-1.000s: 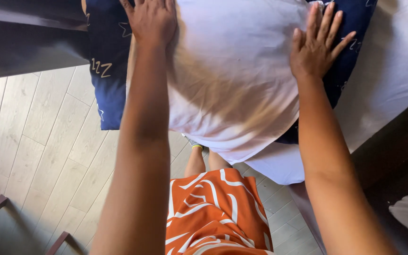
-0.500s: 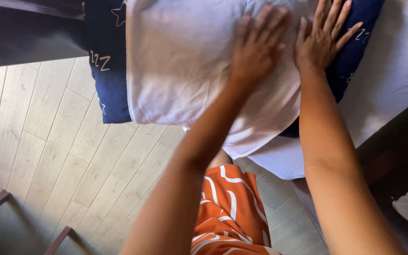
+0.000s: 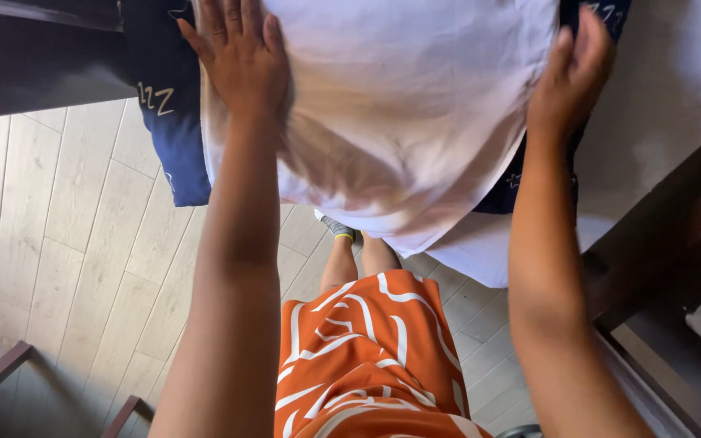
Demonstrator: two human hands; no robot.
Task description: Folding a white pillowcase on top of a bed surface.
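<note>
Smoothing step: left hand (image 3: 241, 61) flat, fingers spread, right hand (image 3: 569, 77) open, cupping opposite edge of plump white fabric pillow (image 3: 399, 113) atop navy star-print cushion (image 3: 176, 138); next move likely needs even outward pressure.

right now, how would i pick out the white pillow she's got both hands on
Start at the bed with the white sheet along the top right. At its edge lies a dark blue pillow with pale printed shapes, and the white pillow sits on top, left hand and right hand at its sides. It is plain white; its neighbour is patterned.
</note>
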